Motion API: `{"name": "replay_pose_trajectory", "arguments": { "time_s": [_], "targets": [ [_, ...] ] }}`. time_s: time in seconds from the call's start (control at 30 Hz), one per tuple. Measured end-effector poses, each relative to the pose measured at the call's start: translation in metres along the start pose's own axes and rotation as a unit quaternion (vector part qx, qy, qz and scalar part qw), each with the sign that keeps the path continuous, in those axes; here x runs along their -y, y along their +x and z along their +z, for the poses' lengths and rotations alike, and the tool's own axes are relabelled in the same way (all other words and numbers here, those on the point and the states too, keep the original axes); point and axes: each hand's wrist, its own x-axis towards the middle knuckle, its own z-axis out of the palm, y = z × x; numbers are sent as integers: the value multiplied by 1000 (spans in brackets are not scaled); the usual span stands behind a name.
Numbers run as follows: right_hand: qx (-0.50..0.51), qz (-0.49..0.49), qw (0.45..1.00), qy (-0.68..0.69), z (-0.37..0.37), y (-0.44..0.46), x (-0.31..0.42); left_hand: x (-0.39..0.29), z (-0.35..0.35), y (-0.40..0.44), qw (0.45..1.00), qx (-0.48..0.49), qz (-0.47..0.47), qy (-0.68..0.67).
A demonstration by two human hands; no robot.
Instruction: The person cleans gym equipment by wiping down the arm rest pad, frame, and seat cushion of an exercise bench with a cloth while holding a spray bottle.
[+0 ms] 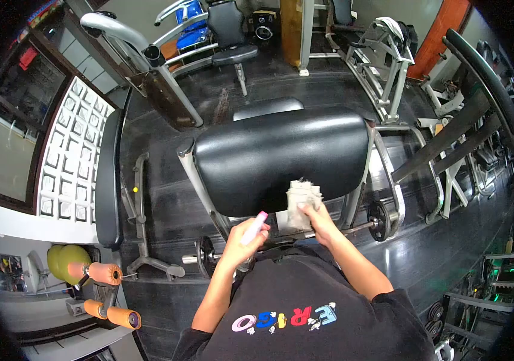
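Observation:
My left hand [242, 240] is wrapped round a small white bottle [253, 231] with a pink tip, which points up and to the right. My right hand [322, 221] grips a folded, off-white cloth [300, 195], thumb on top. The cloth hangs in front of the lower right edge of a black padded bench pad [275, 147]; whether it touches the pad I cannot tell. Some light reflects off the pad's smooth surface. Below both hands, close to my body, a barbell [356, 228] lies across the bench's frame.
Weight plates sit at the barbell's left end [205, 256] and right end [381, 220]. A black upright pad [110, 180] stands to the left, near orange foam rollers [105, 274]. Behind the bench are a seat machine [233, 54] and other gym machines [386, 72].

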Motion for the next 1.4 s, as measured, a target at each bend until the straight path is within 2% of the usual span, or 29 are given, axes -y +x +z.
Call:
{"name": "replay_pose_trajectory", "arguments": {
  "time_s": [0.1, 0.23, 0.33, 0.5, 0.63, 0.67, 0.73, 0.77, 0.83, 0.97, 1.03, 1.07, 1.1, 1.17, 1.23, 1.3, 1.33, 1.4],
  "targets": [
    [-92, -26, 995, -2, -21, 6, -12, 10, -12, 5, 998, -49, 20, 40],
    [-135, -81, 987, -3, -22, 7, -1, 10, -12, 13, 998, -60, 30, 11],
    [-139, -100, 985, 12, -19, 8, 6, 19, -11, 22, 998, -43, 46, 30],
    [-139, -116, 983, -5, -17, 3, 9, 17, -4, 34, 995, -71, 66, 33],
    [-139, -116, 982, -46, -26, 7, 6, 12, -2, 32, 993, -88, 82, 12],
    [-132, -139, 975, -111, -29, 12, 8, 15, -3, 30, 993, -91, 73, 21],
    [-120, -203, 935, -265, -34, 30, 18, 20, -3, 26, 993, -97, 63, 30],
    [-118, -204, 935, -265, -27, 40, 30, 21, -2, 24, 993, -103, 62, 21],
    [-167, -303, 830, -438, -4, 57, 50, 22, 0, 19, 992, -112, 60, 13],
    [-146, -333, 769, -526, 39, 85, 55, 20, 4, 8, 990, -135, 48, 11],
    [-93, -368, 709, -595, 41, 92, 27, 20, 3, 0, 987, -153, 53, 25],
    [-19, -353, 698, -623, 37, 86, 18, 21, 1, -5, 987, -156, 43, 7],
    [40, -386, 677, -625, 27, 81, 13, 22, -1, -10, 987, -158, 32, -10],
    [-2, -383, 658, -648, -7, 81, 7, 26, -6, -21, 985, -173, 28, 11],
    [-106, -339, 690, -631, -21, 86, 29, 36, -10, -31, 978, -209, 19, -9],
    [-205, -352, 726, -554, -16, 111, 48, 42, -10, -39, 975, -220, 10, -21],
    [-219, -380, 701, -562, 10, 101, 74, 43, -9, -40, 975, -220, 2, -8],
    [-188, -397, 688, -578, 41, 109, 68, 46, -7, -38, 976, -217, 2, -5]
  ]
}}
